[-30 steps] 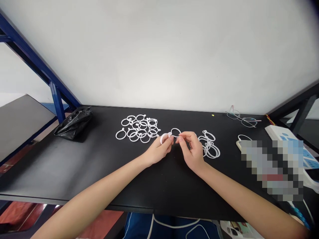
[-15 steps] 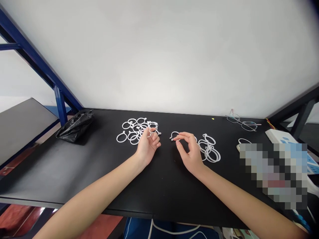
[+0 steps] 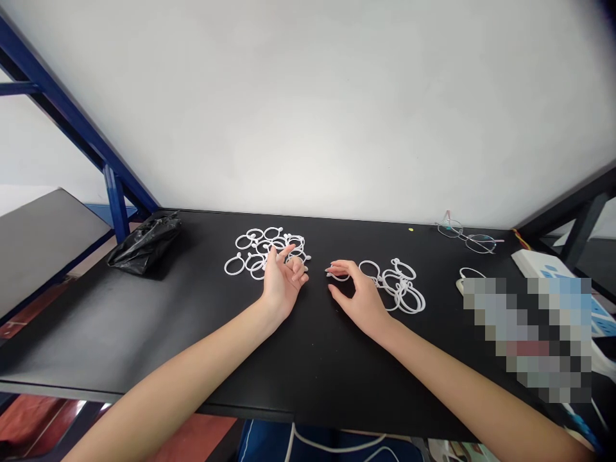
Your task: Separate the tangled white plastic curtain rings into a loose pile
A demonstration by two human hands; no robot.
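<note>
A pile of loose white plastic rings (image 3: pixel 262 250) lies on the black table (image 3: pixel 192 321). My left hand (image 3: pixel 283 277) is at the pile's near right edge. Its fingers are curled and its thumb and forefinger are raised round a white ring (image 3: pixel 294 259). My right hand (image 3: pixel 359 294) rests on the table a little to the right. It pinches the end ring (image 3: pixel 337 274) of a chain of linked white rings (image 3: pixel 402 285), which trails off to its right.
A crumpled black plastic bag (image 3: pixel 144 244) sits at the table's far left. Spectacles (image 3: pixel 466 235) lie at the back right, with a white power strip (image 3: pixel 553 269) and a cable beyond them. Blue frame struts (image 3: pixel 115 205) rise at the left.
My hands were together, joining rings at the table's middle. They have parted: the left went to the loose pile, and the right lowered the chain's end to the table.
</note>
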